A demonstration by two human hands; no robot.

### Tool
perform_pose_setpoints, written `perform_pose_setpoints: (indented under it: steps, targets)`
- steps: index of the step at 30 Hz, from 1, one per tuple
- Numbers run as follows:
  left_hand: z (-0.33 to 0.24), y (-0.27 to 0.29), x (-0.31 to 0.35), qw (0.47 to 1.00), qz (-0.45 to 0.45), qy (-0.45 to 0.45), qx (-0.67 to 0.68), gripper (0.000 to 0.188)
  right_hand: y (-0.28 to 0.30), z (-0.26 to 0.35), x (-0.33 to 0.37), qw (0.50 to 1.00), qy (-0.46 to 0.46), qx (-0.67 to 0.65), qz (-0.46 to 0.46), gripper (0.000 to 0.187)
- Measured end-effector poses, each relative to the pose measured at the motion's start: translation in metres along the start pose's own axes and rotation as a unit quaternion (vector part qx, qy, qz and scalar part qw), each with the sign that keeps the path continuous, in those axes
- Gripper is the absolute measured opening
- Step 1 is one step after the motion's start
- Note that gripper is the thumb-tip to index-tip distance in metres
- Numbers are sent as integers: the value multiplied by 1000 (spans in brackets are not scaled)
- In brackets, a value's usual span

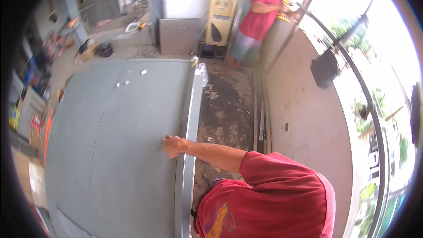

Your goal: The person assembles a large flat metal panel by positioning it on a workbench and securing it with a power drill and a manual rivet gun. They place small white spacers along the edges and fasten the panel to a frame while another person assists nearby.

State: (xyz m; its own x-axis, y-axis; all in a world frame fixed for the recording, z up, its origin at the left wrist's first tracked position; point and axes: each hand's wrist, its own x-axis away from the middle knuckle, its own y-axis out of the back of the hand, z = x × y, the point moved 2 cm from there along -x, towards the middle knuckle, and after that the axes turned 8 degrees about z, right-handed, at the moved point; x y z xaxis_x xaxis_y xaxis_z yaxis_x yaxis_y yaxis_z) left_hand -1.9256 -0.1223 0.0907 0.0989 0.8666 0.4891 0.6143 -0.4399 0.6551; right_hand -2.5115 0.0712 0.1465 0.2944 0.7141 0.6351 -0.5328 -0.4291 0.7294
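My right hand [174, 146] is closed, knuckles up, over the large flat grey panel [132, 150], just inside its right edge. Its fingers are curled under, so whatever they may pinch is hidden. From a red sleeve my forearm reaches leftward across the raised metal rail [187, 150] along that edge. A thin seam runs lengthwise down the panel. Several small white pieces [143, 72] lie toward its far end, and a crumpled silvery wrapping [201, 71] covers the rail's far corner. My left hand does not show.
At the far right another person [261, 17] holds a yellow power drill [284, 12] beside a low pale wall [304, 114]. A cream water dispenser [220, 17] stands behind the panel, near a leaning grey board [179, 36]. Stained floor [227, 110] with scraps separates rail and wall.
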Motion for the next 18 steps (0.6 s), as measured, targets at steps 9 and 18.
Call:
perform_pose_setpoints:
  steps: [9, 18]
  targets:
    - [-18, -28, -10, 994, 46, -21, 100, 35, 10, 8, 11, 999, 5, -39, 30, 56]
    - [-1, -14, -2, 986, 57, -19, 155, 32, -8, 7, -13, 999, 3, -41, -31, 55]
